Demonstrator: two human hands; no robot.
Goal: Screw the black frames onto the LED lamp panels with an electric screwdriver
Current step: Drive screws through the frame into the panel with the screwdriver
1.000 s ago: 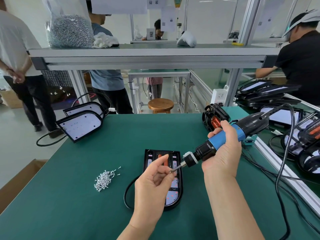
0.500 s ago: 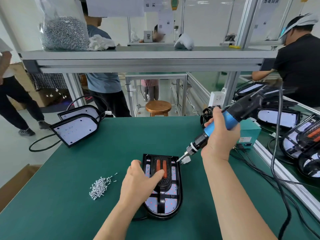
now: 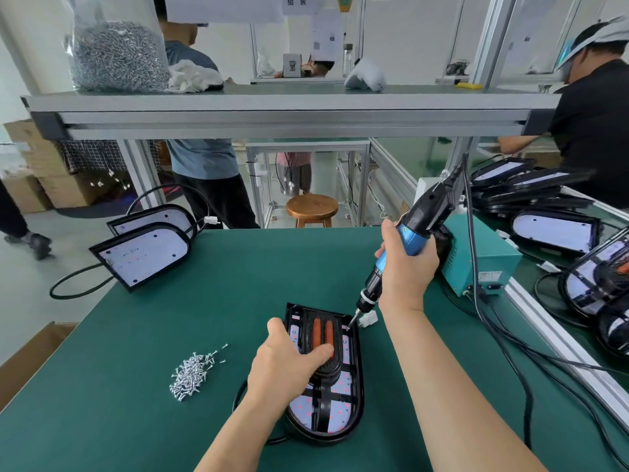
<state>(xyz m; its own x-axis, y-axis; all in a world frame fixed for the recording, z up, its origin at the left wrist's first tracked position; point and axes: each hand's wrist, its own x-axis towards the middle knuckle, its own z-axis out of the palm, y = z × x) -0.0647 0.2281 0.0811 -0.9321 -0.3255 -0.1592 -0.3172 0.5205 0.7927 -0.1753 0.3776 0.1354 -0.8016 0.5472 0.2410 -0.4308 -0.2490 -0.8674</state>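
While left hand (image 3: 285,366) presses lamp panel (image 3: 341,416), right hand (image 3: 405,269) holds screwdriver (image 3: 423,212) in grip; bit slants down-left.

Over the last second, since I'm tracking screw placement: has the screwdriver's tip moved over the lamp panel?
Yes. The screwdriver tip went from above the middle of the lamp panel to its far right corner.

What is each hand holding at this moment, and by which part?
The right hand grips the electric screwdriver around its blue barrel. The left hand holds nothing; it presses down on the black frame.
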